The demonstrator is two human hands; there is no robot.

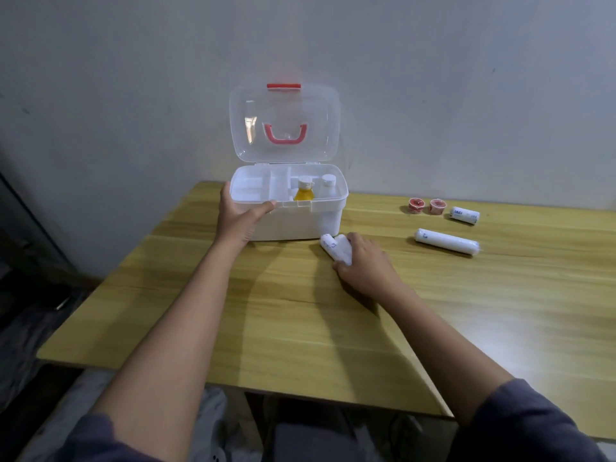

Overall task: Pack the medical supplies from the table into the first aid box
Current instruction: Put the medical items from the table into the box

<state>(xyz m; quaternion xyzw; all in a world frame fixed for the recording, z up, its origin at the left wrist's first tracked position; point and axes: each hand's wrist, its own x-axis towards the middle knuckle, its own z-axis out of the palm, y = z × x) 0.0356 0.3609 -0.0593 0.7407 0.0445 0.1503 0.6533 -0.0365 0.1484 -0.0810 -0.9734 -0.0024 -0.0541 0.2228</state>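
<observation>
A white first aid box (328, 220) stands open on the table, its clear lid (320, 105) with a red handle upright against the wall. Inside stand a bottle of yellow liquid (304, 192) and a white bottle (328, 183), beside a white tray insert. My left hand (238, 216) grips the box's front left corner, thumb along the rim. My right hand (365, 265) closes over two short white bandage rolls (335, 248) lying on the table just in front of the box's right corner.
On the wooden table (266, 311) to the right lie a long white bandage roll (446, 241), a short roll (464, 215) and two small red-topped cups (416, 205) (437, 206). A grey wall stands right behind the box. The table's near edge is by my lap.
</observation>
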